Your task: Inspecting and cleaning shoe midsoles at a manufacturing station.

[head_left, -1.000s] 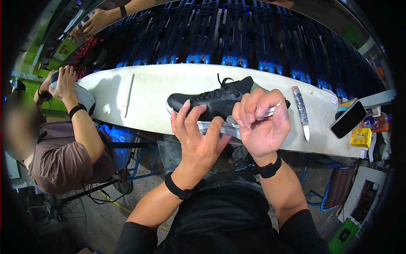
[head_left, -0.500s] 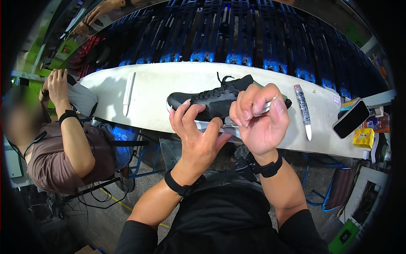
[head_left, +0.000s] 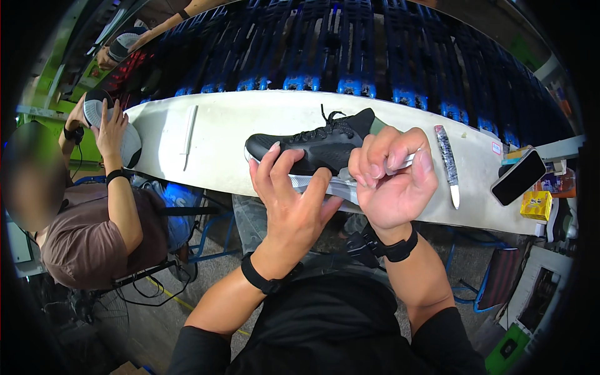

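A black lace-up sneaker with a grey-and-white sole lies across the white table, its toe to the left. My left hand grips the near side of the sneaker, fingertips on the upper and thumb low by the sole. In my right hand, the curled fingers and thumb pinch a slim pale stick-like tool beside the sneaker's heel end. Those fingers cover much of the tool, so its exact kind cannot be made out. The heel is partly hidden behind this hand.
A white-tipped patterned knife-like tool and a thin white stick lie on the table. A phone and yellow box are at right. Blue-ended conveyor bars run behind. At left, a co-worker holds a grey shoe.
My right hand has shifted slightly right with the slim tool, while my left hand stays on the sneaker. The co-worker has brought both hands round the grey shoe.
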